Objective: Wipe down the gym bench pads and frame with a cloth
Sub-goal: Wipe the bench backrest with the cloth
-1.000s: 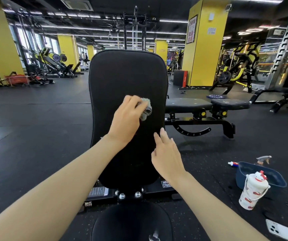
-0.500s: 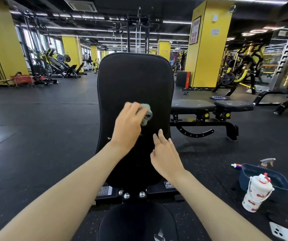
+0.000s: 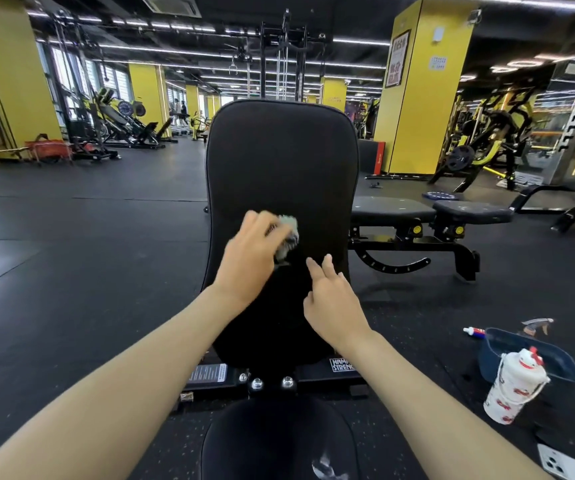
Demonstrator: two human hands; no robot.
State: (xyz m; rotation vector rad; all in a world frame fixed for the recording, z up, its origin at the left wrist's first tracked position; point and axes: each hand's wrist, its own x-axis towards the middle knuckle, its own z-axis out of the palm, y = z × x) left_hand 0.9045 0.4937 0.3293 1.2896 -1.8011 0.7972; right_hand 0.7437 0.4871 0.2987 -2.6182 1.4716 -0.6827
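The black back pad [image 3: 281, 161] of the gym bench stands upright right in front of me, with the round seat pad [image 3: 272, 441] below it near the bottom edge. My left hand [image 3: 251, 254] is shut on a bunched grey cloth [image 3: 288, 235] and presses it against the middle of the back pad; the hand is motion-blurred. My right hand [image 3: 334, 306] rests flat on the pad's lower right part, fingers apart, holding nothing. The black frame [image 3: 268, 379] with three bolts shows between the two pads.
A blue tub [image 3: 528, 355] sits on the floor at the right, with a spray bottle [image 3: 535, 323] behind it and a white patterned bottle [image 3: 511, 393] in front. A white phone [image 3: 570, 464] lies at the bottom right. Another flat bench [image 3: 417, 216] stands behind on the right.
My left hand with the cloth has slid down the back pad, toward the middle. My right hand has stayed on the lower right of the pad.
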